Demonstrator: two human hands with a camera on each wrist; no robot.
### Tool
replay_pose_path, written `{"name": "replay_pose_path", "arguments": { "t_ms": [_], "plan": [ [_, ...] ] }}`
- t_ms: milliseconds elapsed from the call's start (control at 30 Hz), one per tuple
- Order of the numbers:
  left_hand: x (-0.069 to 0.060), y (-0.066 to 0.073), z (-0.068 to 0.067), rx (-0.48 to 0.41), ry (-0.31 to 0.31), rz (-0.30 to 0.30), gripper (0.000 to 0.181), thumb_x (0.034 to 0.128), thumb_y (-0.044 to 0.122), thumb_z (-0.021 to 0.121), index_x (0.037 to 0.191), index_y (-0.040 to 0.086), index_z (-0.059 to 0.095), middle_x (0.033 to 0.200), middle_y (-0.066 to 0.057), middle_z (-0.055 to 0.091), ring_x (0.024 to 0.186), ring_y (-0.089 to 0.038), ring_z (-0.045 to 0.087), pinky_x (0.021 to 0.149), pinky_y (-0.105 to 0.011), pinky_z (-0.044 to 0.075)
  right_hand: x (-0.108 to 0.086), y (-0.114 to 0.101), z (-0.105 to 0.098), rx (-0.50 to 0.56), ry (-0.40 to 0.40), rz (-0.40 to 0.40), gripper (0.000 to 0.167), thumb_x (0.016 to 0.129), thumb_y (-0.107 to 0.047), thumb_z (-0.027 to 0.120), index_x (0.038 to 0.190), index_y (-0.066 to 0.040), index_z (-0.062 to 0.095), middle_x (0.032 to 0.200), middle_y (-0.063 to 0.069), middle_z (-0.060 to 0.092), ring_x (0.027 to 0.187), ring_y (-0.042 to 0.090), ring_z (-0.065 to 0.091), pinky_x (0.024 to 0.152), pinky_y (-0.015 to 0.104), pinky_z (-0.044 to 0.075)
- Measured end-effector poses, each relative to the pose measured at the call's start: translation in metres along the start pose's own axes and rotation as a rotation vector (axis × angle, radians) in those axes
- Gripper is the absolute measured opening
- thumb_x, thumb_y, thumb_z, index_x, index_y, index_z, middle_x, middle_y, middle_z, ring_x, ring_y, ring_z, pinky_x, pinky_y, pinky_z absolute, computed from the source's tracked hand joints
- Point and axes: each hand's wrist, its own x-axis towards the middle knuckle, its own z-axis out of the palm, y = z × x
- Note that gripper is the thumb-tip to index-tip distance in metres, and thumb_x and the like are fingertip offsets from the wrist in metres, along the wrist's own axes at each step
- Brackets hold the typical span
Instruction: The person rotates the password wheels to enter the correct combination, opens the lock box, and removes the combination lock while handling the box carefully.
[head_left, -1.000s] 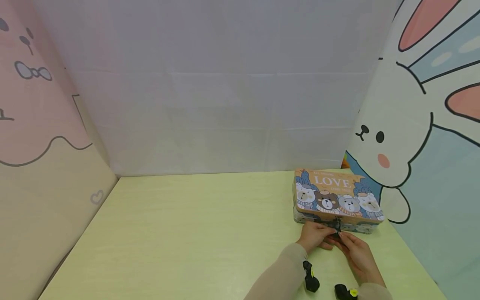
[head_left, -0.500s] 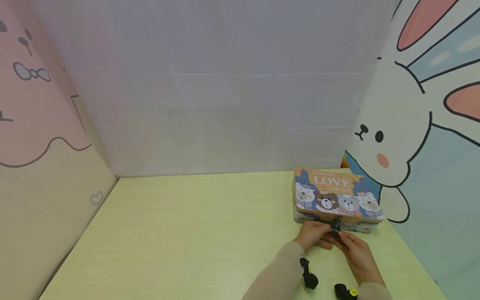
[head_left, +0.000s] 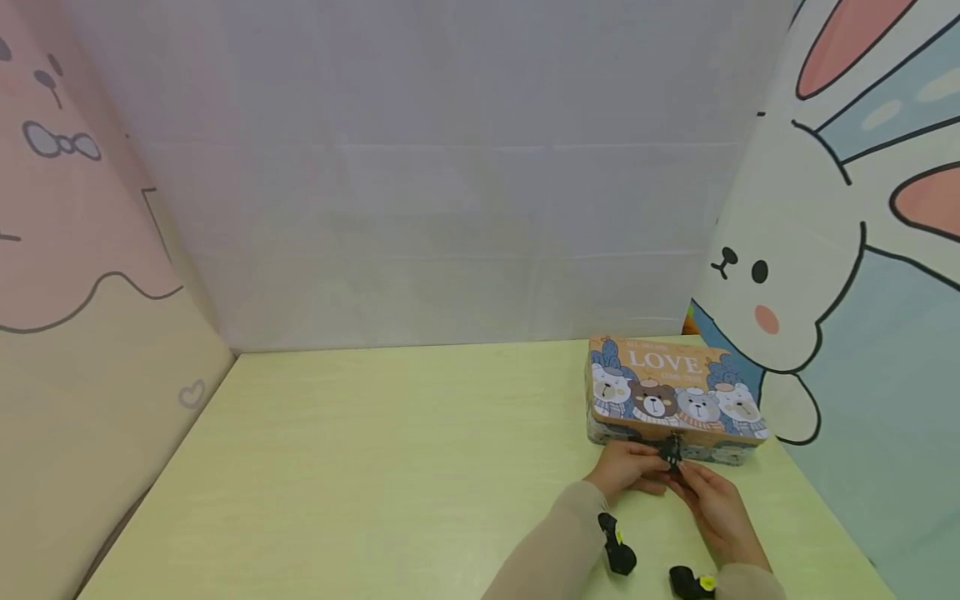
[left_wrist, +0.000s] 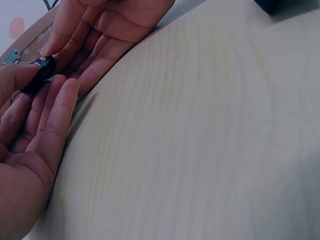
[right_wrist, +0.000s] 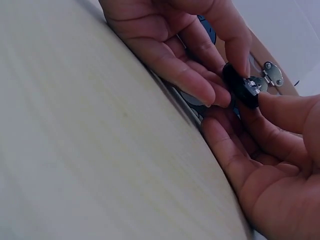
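A small black combination padlock (head_left: 670, 454) hangs at the front of a tin box (head_left: 678, 392) printed with bears and the word LOVE. Its row of pale dials (right_wrist: 253, 86) shows in the right wrist view, close to the metal clasp (right_wrist: 273, 74) on the box. From the left side my left hand (head_left: 624, 468) pinches the padlock between thumb and fingers. My right hand (head_left: 717, 504) pinches it from the right, with the thumb beside the dials. The lid of the box is down. Fingers hide part of the lock, and its shackle cannot be made out clearly.
The box stands at the back right of a pale yellow table (head_left: 375, 450), close to the rabbit-printed side sheet (head_left: 862, 400). A plain white sheet (head_left: 450, 208) hangs behind the table. Black wrist devices (head_left: 618, 546) are on both wrists.
Both hands stay at the padlock with only slight finger movement. The left thumb has shifted a little, and pale marks on the padlock show more clearly in the head view. The box stays put.
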Motion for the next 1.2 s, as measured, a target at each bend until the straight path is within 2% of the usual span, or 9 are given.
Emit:
{"name": "replay_pose_path", "arguments": {
  "t_ms": [133,300,533,633,733,933,1200],
  "plan": [
    [0.0004,0.0004,0.0019,0.006,0.025,0.001,0.011,0.0844,-0.01,0.07,0.095,-0.007,0.072,0.081,-0.023,0.072,0.08,-0.036,0.073,0.065,-0.041,0.064,0.0,0.0001,0.0,-0.005,0.004,0.0,0.04,0.107,-0.001,0.035,0.14,0.021,0.036,0.097,-0.006,0.063,0.089,-0.001,0.064,0.092,0.023,0.055],
    [-0.0003,0.0008,0.0035,0.006,0.042,0.001,0.013,0.0841,-0.01,0.07,0.097,-0.009,0.071,0.08,-0.024,0.072,0.081,-0.04,0.072,0.064,-0.041,0.064,-0.0009,0.0003,-0.0001,0.008,0.014,-0.002,0.032,0.107,-0.001,0.036,0.131,0.014,0.05,0.094,-0.007,0.064,0.088,-0.001,0.065,0.091,0.022,0.056],
    [0.001,-0.0015,0.0036,-0.004,0.043,0.011,0.013,0.0833,-0.011,0.07,0.096,-0.009,0.071,0.079,-0.024,0.071,0.081,-0.04,0.072,0.063,-0.041,0.064,-0.0014,0.0004,0.0008,0.007,0.026,-0.012,0.03,0.106,0.001,0.037,0.128,0.014,0.053,0.094,-0.007,0.063,0.087,-0.001,0.065,0.09,0.022,0.056],
    [0.0014,-0.0015,0.0035,0.0,0.041,0.016,0.011,0.0836,-0.011,0.07,0.094,-0.009,0.071,0.079,-0.024,0.071,0.08,-0.04,0.072,0.064,-0.041,0.064,-0.0022,0.0006,0.0008,0.013,0.021,-0.02,0.028,0.105,0.002,0.036,0.121,0.008,0.059,0.094,-0.007,0.063,0.088,0.0,0.065,0.09,0.022,0.056],
    [0.0015,-0.0011,0.0035,0.008,0.041,0.016,0.009,0.0841,-0.011,0.07,0.093,-0.008,0.072,0.079,-0.024,0.071,0.08,-0.039,0.072,0.064,-0.041,0.064,-0.0027,0.0006,0.0011,0.008,0.016,-0.028,0.029,0.105,0.004,0.035,0.121,0.008,0.059,0.095,-0.006,0.062,0.088,-0.001,0.065,0.09,0.022,0.056],
    [0.0007,0.0002,0.0043,0.012,0.044,0.016,0.007,0.0846,-0.01,0.071,0.091,-0.007,0.072,0.08,-0.022,0.072,0.079,-0.037,0.073,0.064,-0.04,0.064,-0.0019,0.0008,0.0012,-0.011,0.017,-0.03,0.032,0.105,0.003,0.035,0.131,0.018,0.049,0.096,-0.006,0.063,0.088,-0.001,0.065,0.09,0.022,0.056],
    [-0.0025,0.0031,0.0048,0.03,0.048,0.008,0.006,0.0851,-0.007,0.072,0.086,-0.003,0.075,0.077,-0.019,0.072,0.075,-0.033,0.073,0.063,-0.037,0.064,-0.0028,0.0014,0.0003,0.001,0.007,-0.038,0.029,0.104,0.004,0.035,0.12,0.01,0.058,0.095,-0.006,0.063,0.089,0.001,0.066,0.091,0.023,0.056]
  ]
}}
